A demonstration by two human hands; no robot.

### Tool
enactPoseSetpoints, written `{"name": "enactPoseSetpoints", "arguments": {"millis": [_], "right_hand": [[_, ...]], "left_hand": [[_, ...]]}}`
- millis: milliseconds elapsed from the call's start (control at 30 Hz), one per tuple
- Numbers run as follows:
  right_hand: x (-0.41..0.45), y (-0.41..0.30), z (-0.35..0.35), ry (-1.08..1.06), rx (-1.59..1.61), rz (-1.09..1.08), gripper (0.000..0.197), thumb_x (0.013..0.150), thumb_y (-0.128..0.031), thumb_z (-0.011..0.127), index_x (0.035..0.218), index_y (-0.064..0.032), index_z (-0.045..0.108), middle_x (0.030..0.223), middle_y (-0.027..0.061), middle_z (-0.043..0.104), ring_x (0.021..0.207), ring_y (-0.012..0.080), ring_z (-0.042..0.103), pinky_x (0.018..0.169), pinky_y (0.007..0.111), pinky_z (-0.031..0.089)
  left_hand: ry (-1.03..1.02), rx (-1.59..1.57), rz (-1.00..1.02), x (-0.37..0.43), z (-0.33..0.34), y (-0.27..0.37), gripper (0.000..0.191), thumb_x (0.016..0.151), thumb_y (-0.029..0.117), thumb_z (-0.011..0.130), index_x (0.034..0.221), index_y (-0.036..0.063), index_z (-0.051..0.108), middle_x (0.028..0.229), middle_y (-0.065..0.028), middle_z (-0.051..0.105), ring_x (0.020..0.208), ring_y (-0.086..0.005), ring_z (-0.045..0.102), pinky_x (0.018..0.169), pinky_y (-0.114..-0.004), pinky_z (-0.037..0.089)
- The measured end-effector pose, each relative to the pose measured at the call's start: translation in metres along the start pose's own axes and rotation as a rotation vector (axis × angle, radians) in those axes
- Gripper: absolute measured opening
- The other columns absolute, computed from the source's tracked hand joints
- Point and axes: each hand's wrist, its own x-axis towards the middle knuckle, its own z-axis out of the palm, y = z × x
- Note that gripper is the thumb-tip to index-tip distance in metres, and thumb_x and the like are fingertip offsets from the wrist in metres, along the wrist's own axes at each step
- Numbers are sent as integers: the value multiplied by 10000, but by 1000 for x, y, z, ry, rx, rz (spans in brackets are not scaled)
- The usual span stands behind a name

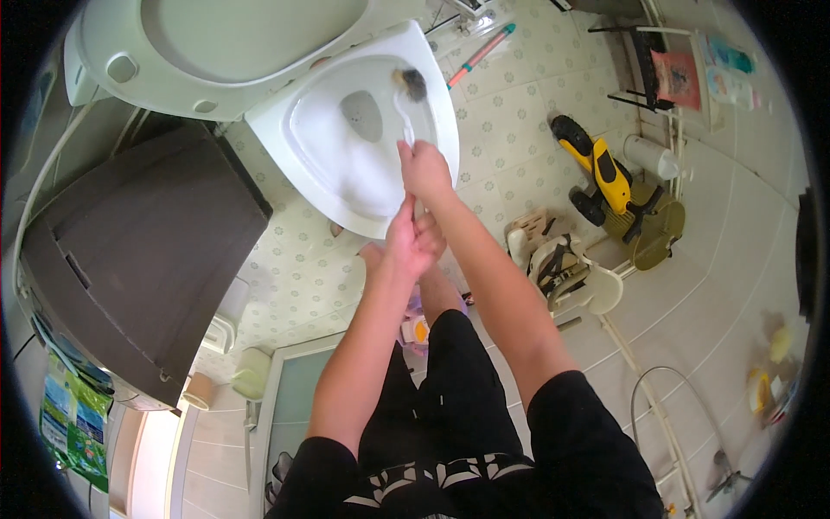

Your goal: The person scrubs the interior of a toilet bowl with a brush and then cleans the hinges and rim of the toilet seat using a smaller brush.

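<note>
A white toilet bowl (298, 175) lies before me, its seat and lid (123, 39) raised behind it. My right hand (426, 172) closes around the white handle of a toilet brush (403, 117), over the bowl's right side. The brush's dark bristle head (412, 84) rests against the inner wall at the upper right. Nearer to me, my left hand (416, 237) also grips the handle, at its lower end by the bowl's front rim. Fingers hide most of that end. Water sits in the drain opening (362, 115).
A dark-topped appliance (142, 253) stands left of the bowl. A pink and teal stick (480, 57) lies on the patterned tiles to the right. Farther right are a yellow and black ride-on toy (609, 175), an olive basin (658, 233) and a cream plastic seat (577, 276).
</note>
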Motion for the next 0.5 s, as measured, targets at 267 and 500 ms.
{"name": "enactPoseSetpoints", "arguments": {"millis": [267,500], "right_hand": [[-67,81,24,5,-19,18,443,978,-372,511,839,41,592,799,279,634,810,461,622,726,512,481],[-44,66,10,97,-100,-23,422,975,-379,514,845,13,599,810,250,655,787,447,635,695,504,493]], "left_hand": [[64,-31,-129,-17,-63,-63,426,978,544,494,811,156,552,555,57,435,441,-115,354,420,-262,286],[141,129,-111,-11,-14,-41,462,990,583,425,756,188,478,490,70,291,376,-94,258,379,-242,230]]}}
